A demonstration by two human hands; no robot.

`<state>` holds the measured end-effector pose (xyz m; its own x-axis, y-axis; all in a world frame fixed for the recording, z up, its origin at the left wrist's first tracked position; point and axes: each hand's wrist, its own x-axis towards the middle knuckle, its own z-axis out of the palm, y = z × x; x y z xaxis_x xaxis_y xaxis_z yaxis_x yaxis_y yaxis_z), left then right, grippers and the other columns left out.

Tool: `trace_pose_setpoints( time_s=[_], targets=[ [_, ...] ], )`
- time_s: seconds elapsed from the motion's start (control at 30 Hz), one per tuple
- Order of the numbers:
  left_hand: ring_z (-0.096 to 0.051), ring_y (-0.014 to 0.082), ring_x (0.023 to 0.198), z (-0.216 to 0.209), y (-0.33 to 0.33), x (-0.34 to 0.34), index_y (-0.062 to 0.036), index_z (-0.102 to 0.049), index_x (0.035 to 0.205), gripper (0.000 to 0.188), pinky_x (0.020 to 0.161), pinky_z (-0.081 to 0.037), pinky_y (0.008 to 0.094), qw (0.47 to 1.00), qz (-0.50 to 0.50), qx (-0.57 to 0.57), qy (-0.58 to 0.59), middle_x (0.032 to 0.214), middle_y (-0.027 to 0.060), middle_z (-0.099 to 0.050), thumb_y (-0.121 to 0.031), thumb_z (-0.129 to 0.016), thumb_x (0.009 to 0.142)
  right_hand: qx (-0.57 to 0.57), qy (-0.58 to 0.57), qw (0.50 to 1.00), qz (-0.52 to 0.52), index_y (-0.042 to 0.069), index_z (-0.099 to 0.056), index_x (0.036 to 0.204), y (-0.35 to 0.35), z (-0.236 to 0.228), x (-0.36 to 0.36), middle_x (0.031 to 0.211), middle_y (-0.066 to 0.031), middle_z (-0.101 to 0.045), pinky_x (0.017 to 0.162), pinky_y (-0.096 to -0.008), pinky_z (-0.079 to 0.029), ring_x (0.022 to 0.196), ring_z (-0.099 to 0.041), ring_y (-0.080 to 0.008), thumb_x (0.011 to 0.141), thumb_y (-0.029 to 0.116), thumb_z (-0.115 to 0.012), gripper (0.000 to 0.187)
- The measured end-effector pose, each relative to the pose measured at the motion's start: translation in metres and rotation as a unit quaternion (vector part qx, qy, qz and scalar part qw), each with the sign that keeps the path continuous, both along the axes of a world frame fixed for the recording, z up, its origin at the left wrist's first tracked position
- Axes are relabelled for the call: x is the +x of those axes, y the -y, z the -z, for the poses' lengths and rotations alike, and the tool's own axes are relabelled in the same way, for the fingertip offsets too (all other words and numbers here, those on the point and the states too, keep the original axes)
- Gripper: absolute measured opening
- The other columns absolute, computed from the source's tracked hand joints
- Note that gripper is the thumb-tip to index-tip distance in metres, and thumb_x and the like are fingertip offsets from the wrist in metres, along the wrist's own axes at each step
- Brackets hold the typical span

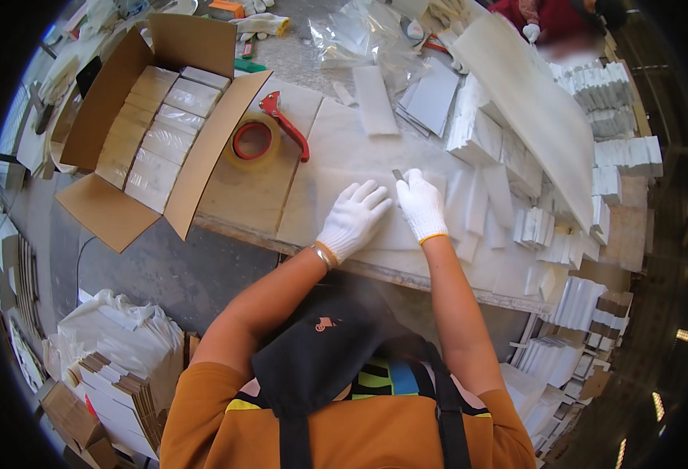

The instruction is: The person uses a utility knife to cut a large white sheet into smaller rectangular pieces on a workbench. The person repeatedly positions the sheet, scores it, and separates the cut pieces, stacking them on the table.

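Note:
In a white knitted glove, my left hand (pixel 355 219) lies flat with its fingers spread on a thin white sheet (pixel 328 185) on the worktable (pixel 259 205). My right hand (pixel 422 205), also gloved, is closed around a small flat metal blade (pixel 396 174); its tip shows past my thumb and the rest is hidden in the fist. That fist rests on the sheet, a short way right of my left fingertips. Several white strips (pixel 476 205) lie just right of it. Beyond my hands is a loose white strip (pixel 375 100).
An open carton (pixel 178 168) packed with wrapped blocks stands at left. A tape roll (pixel 252 141) and a red-handled tape dispenser (pixel 287 125) lie beside it. Clear plastic bags (pixel 360 35) are at the back. Stacked white tiles (pixel 477 137) and a large translucent sheet (pixel 532 109) fill the right.

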<state>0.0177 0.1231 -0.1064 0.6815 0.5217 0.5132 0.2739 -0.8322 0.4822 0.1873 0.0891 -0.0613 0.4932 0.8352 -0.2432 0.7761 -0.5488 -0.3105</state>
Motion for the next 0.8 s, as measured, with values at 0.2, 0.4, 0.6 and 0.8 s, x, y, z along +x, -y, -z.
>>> trace_pose_setpoints(
  time_s=[0.2, 0.4, 0.6, 0.8],
  targets=[
    [-0.053, 0.0278, 0.118, 0.000, 0.000, -0.002, -0.0098, -0.062, 0.112, 0.037, 0.099, -0.042, 0.0424, 0.999, 0.007, -0.047, -0.001, 0.123, 0.0058, -0.059, -0.017, -0.067, 0.076, -0.095, 0.063, 0.993, -0.018, 0.005, -0.052, 0.108, -0.018, -0.004, -0.015, 0.093, -0.0282, -0.066, 0.080, -0.0556, -0.048, 0.090, -0.064, -0.0466, 0.092, 0.027, -0.042, 0.029],
    [-0.054, 0.0283, 0.119, 0.001, 0.000, -0.002, -0.0107, -0.064, 0.108, 0.032, 0.101, -0.041, 0.0420, 0.998, 0.011, -0.064, -0.015, 0.122, 0.0061, -0.060, -0.018, -0.068, 0.077, -0.122, 0.064, 0.989, -0.048, 0.004, -0.052, 0.107, 0.009, -0.007, -0.026, 0.093, -0.0290, -0.066, 0.079, -0.0560, -0.049, 0.089, -0.065, -0.0459, 0.094, 0.025, -0.041, 0.027],
    [-0.054, 0.0287, 0.119, 0.002, 0.002, -0.004, -0.0109, -0.065, 0.105, 0.030, 0.101, -0.041, 0.0427, 0.998, 0.001, -0.060, 0.001, 0.122, 0.0073, -0.061, -0.023, -0.069, 0.078, -0.162, 0.037, 0.983, -0.072, 0.004, -0.050, 0.102, 0.104, -0.029, -0.058, 0.078, -0.0269, -0.065, 0.071, -0.0584, -0.049, 0.078, -0.064, -0.0468, 0.094, 0.024, -0.046, 0.022],
    [-0.053, 0.0297, 0.117, -0.004, 0.001, -0.003, -0.0081, -0.064, 0.104, 0.028, 0.099, -0.041, 0.0439, 0.998, 0.014, -0.061, 0.005, 0.120, 0.0080, -0.060, -0.018, -0.067, 0.078, -0.159, -0.148, 0.974, 0.055, 0.004, -0.054, 0.098, 0.158, -0.054, -0.061, 0.071, -0.0207, -0.065, 0.057, -0.0448, -0.051, 0.058, -0.064, -0.0338, 0.092, 0.028, -0.054, 0.025]
  ],
)
